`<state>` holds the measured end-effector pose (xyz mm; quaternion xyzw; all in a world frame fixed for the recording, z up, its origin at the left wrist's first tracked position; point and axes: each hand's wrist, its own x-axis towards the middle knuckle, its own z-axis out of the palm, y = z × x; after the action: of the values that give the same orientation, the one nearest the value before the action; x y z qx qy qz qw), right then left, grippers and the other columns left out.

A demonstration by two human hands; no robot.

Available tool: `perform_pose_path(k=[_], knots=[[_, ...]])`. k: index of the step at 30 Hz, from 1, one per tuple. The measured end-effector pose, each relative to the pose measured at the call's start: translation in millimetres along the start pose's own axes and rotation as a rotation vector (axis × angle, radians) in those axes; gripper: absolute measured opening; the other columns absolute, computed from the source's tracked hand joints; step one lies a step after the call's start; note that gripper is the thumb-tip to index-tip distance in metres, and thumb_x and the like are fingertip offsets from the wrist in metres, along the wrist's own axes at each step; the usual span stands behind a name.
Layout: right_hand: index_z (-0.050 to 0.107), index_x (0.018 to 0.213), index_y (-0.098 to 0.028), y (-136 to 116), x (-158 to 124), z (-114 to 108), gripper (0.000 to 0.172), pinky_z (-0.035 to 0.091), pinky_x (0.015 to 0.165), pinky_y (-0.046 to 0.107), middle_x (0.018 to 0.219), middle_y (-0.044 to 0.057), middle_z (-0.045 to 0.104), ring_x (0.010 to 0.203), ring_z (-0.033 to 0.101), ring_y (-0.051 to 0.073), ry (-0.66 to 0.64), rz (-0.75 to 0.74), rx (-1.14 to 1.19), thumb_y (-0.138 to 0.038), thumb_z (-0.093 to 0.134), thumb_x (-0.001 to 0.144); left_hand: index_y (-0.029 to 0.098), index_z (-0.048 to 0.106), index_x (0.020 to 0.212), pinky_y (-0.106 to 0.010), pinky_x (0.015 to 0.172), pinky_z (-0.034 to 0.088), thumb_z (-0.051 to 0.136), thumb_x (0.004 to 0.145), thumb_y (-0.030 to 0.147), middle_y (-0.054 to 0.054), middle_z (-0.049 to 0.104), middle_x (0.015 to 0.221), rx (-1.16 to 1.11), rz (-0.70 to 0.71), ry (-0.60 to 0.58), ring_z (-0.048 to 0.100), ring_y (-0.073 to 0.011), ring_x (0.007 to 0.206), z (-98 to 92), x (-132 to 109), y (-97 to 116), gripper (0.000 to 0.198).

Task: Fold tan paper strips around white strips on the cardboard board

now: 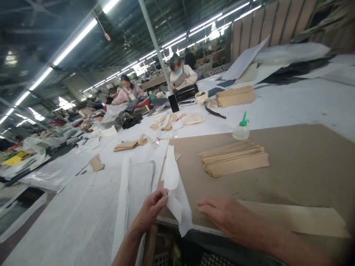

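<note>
My left hand (151, 210) is closed in a pinch on the edge of a thin white sheet (173, 184) that hangs over the near edge of the brown cardboard mat (299, 162). My right hand (224, 216) lies flat and open on the mat, just left of a long tan strip (299, 220) that runs off to the right. A fanned stack of tan strips (235, 160) rests further back on the mat. Behind it stands a small squeeze bottle with a green nozzle (241, 129).
A long white-covered table (83, 214) stretches away to the left with white sheets, tan pieces (127, 145) and plastic bags. Another tan stack (235, 96), a black phone (173, 103) and cut pieces lie farther back. Two seated people (181, 74) work at the far end.
</note>
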<state>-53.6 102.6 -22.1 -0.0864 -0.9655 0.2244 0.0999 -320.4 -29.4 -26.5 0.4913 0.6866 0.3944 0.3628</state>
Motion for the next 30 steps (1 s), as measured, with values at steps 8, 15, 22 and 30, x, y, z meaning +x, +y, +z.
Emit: perform_pose_path(k=[8,15,22,30], knots=[[0.065,0.119,-0.010,20,113,43,0.030,0.049,0.097,0.043,0.126,0.017,0.064,0.115,0.059,0.029,-0.019,-0.174,-0.190,-0.011,0.053,0.091,0.019,0.054,0.082,-0.035,0.096,0.046,0.058,0.094,0.043,-0.011,0.054,0.143,-0.162,0.014,0.072,0.058,-0.0269,0.115,-17.3,2,1,0.027],[0.071,0.103,-0.009,29,146,70,0.020,0.052,0.088,0.047,0.109,0.019,0.069,0.108,0.059,0.033,0.061,-0.018,-0.250,-0.015,0.054,0.094,0.019,0.062,0.083,-0.047,0.116,0.036,0.062,0.092,0.044,-0.014,0.048,0.152,-0.304,0.065,0.064,0.042,-0.0354,0.142,-1.4,1,5,0.027],[0.069,0.111,-0.009,29,146,83,0.023,0.051,0.091,0.046,0.129,0.021,0.063,0.118,0.057,0.032,0.146,0.035,-0.191,-0.011,0.055,0.093,0.019,0.066,0.127,-0.049,0.117,0.035,0.072,0.083,0.047,-0.016,0.056,0.146,-0.596,-0.017,0.219,0.047,-0.0365,0.139,18.2,-13,19,0.052],[0.064,0.123,-0.013,36,132,72,0.028,0.053,0.097,0.045,0.130,0.012,0.063,0.116,0.063,0.026,0.274,0.062,0.034,-0.026,0.062,0.098,0.016,0.069,0.070,-0.040,0.092,0.055,0.085,0.065,0.044,-0.015,0.064,0.136,-0.555,0.068,0.353,0.060,-0.0413,0.122,34.9,-54,64,0.032]])
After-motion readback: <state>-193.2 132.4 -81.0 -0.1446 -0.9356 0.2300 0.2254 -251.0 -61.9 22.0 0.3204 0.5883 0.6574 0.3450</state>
